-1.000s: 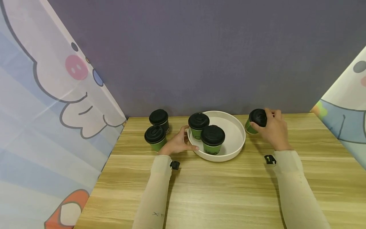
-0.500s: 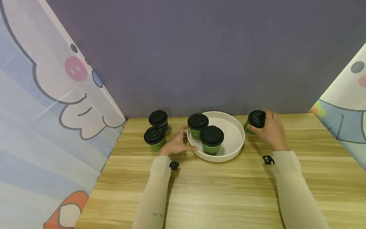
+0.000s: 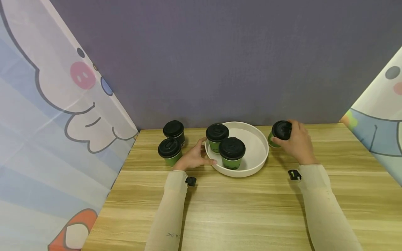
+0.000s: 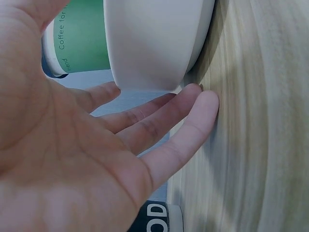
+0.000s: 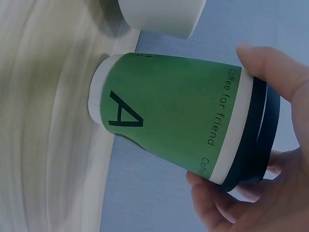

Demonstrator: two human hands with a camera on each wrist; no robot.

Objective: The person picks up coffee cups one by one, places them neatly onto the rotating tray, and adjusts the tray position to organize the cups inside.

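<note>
Near the far edge of the desk (image 3: 251, 209), right of the white tray (image 3: 260, 153): green cup with black lid (image 3: 280, 131), tilted, base rim touching the wood, gripped by the right hand (image 3: 296, 144) with thumb and fingers curled round the lid end. Lettering "Coffee for friend" and a large "A" legible on the cup wall in the right wrist view (image 5: 178, 121). Cup just beside the tray's right wall, apart from it.

At the tray's left wall: left hand (image 3: 194, 157), fingers straight and relaxed, grasping nothing, fingertips (image 4: 203, 99) on the desk against the tray's base, thumb toward the rim. Palm facing the tray wall in the left wrist view.

Inside the tray, left half: two lidded green cups, upright, touching or nearly so; rear one (image 3: 216, 136), front one (image 3: 232, 153).

Toward the far left corner of the desk: two further lidded cups, upright, close together; the rear one dark (image 3: 174, 131), the front one green (image 3: 170, 151).

Behind the far edge: grey-purple wall (image 3: 220, 52); cartoon-printed cloths at both sides.
</note>
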